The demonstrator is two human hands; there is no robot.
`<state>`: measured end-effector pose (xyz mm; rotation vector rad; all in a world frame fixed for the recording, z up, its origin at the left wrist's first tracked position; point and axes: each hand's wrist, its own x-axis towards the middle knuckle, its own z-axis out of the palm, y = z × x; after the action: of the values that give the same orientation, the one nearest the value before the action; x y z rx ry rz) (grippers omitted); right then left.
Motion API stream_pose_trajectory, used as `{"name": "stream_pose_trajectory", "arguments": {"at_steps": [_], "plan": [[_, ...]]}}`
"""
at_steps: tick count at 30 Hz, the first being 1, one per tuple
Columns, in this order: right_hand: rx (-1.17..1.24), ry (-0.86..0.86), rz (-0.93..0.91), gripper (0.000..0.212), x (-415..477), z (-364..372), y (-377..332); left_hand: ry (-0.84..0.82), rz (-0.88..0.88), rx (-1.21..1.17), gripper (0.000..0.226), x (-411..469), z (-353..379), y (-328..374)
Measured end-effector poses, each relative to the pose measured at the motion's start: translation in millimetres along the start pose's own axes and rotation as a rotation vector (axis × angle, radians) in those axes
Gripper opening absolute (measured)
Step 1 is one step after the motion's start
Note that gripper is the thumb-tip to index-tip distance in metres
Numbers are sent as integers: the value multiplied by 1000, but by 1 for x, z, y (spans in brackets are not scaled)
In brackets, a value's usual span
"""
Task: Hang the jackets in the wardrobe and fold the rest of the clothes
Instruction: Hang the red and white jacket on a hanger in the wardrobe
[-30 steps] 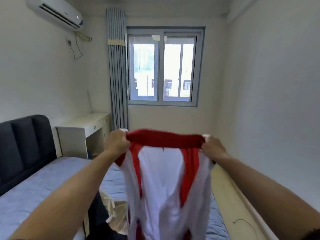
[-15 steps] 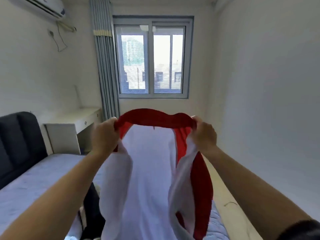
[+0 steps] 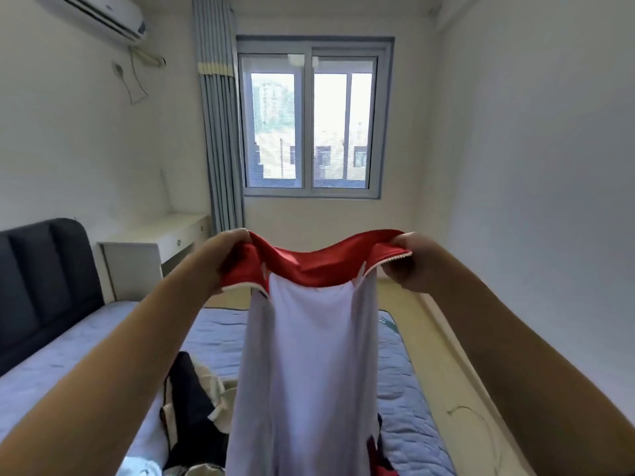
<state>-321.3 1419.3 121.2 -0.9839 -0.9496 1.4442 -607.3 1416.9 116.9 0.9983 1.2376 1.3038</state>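
Now holding up a red and white jacket [image 3: 309,355] in the air, over the foot of the bed [image 3: 86,345]. Gripping the red top edge at both ends: left hand [image 3: 226,255] curled tight round one corner, right hand [image 3: 405,262] closed on the other, fingers wrapped on the cloth. Held high and pulled wide like this most likely to let the white part hang straight and to check front from back. Probably a jacket, going by the little white zip teeth along the red edge, so likely meant for the wardrobe and not for folding. No wardrobe or hanger to see from here. Sagging a bit in the middle of the red edge, so not pulled fully tight. Hanging down past the bottom of the view, right in front of a heap of dark and pale clothes [image 3: 192,407] on the bed; cannot tell whether touching the heap or not. Lots of open air ahead, toward the window [image 3: 312,125]. Flat stretch of blue cover to the left of the heap, up to the dark headboard [image 3: 44,280], good for laying things down. On the right, only a thin strip of floor [image 3: 429,338] between the bed edge and the wall, with a thin cord [image 3: 460,410] lying there, so best to step with care. White table [image 3: 165,235] far off in the corner by the curtain, well apart from both hands.
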Motion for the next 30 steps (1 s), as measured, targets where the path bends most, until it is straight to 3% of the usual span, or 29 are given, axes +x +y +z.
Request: {"name": "stream_pose_trajectory", "arguments": {"at_steps": [3,5,9,13,15,19,26,30], "plan": [[82,-101,-64,52,-4,6,-28,-37,81,-252,13,-4,6,24],[54,-152,-117,57,4,9,-40,-31,115,-300,11,3,7,34],[-20,-53,-105,42,53,9,-31,50,112,-254,8,48,13,28],[-311,109,21,23,139,4,39,192,-9,-65,7,126,32,-26],[-443,124,46,26,183,-7,85,159,-69,3,6,166,40,-68],[-714,55,179,53,221,-40,202,24,-293,214,22,200,38,-193],[-982,-114,702,58,116,-133,436,-202,-935,433,12,101,-7,-451],[-984,-167,868,61,72,-163,519,-245,-1113,421,9,50,-21,-542]]}}
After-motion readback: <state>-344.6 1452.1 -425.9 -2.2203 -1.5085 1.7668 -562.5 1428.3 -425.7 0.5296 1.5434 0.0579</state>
